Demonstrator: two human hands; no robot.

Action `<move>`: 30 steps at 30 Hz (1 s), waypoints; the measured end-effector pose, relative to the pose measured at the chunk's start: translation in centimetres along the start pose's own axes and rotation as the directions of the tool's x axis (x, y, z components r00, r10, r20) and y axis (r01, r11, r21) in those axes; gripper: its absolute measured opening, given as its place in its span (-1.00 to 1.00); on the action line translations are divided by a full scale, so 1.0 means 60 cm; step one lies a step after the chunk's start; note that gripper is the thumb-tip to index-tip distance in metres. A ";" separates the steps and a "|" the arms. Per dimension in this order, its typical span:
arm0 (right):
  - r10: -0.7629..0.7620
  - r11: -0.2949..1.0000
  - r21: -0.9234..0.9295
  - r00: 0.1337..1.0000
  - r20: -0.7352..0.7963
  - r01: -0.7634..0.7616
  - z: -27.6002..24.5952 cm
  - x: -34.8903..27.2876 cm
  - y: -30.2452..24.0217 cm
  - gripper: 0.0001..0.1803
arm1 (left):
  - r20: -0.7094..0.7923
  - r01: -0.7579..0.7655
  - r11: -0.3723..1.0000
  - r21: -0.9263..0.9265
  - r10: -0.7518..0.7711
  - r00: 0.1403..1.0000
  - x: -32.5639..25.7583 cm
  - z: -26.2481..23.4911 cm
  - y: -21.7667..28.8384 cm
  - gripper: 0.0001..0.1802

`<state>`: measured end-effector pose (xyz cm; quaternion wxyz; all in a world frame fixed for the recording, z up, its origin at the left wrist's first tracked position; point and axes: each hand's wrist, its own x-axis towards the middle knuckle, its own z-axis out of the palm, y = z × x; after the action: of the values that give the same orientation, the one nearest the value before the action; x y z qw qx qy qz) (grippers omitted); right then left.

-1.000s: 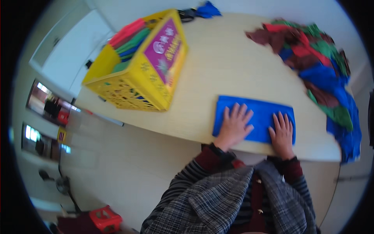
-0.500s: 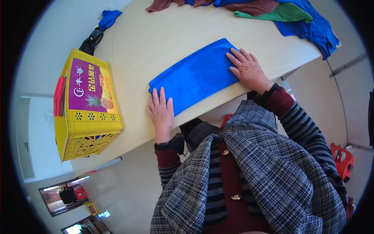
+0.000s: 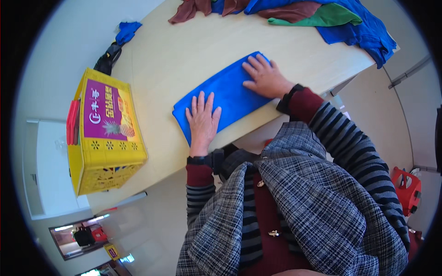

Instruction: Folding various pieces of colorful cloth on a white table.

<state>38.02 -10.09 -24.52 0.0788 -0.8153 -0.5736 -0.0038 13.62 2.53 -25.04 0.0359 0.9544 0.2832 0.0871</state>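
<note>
A folded blue cloth [image 3: 229,93] lies flat near the front edge of a pale wooden table [image 3: 184,60]. My left hand [image 3: 201,119] rests palm down on the cloth's left end, fingers spread. My right hand [image 3: 264,78] presses flat on the cloth's right end, fingers apart. Neither hand grips anything.
A yellow plastic crate [image 3: 107,133] with folded cloths inside stands at the table's left end. A heap of blue, green and brown cloths [image 3: 317,14] lies along the far right. A blue cloth and a dark strap [image 3: 117,41] sit at the far left corner. A red object [image 3: 406,188] stands on the floor, right.
The view has swung and tilted, so the table now runs diagonally. Both hands stay flat on the blue cloth, about as before.
</note>
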 end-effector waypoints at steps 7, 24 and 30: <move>0.088 0.996 -0.003 0.996 0.004 -0.088 -0.004 0.008 0.014 -0.23 | -0.164 0.109 0.992 0.067 -0.096 0.982 -0.022 0.013 -0.077 -0.29; -0.232 0.970 0.054 0.966 -0.113 0.239 0.012 -0.074 -0.145 0.04 | 0.056 0.533 0.608 -0.588 -0.627 0.777 -0.033 -0.014 -0.109 -0.59; -0.216 0.973 0.061 0.971 -0.099 0.223 0.016 -0.076 -0.141 0.07 | 0.433 0.343 -0.287 -0.894 -0.363 0.825 -0.044 -0.041 -0.131 -0.54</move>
<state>28.49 -11.41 -24.86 0.1334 -0.7426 -0.6557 -0.0291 6.78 7.70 -23.92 0.7569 0.4588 0.3868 0.2589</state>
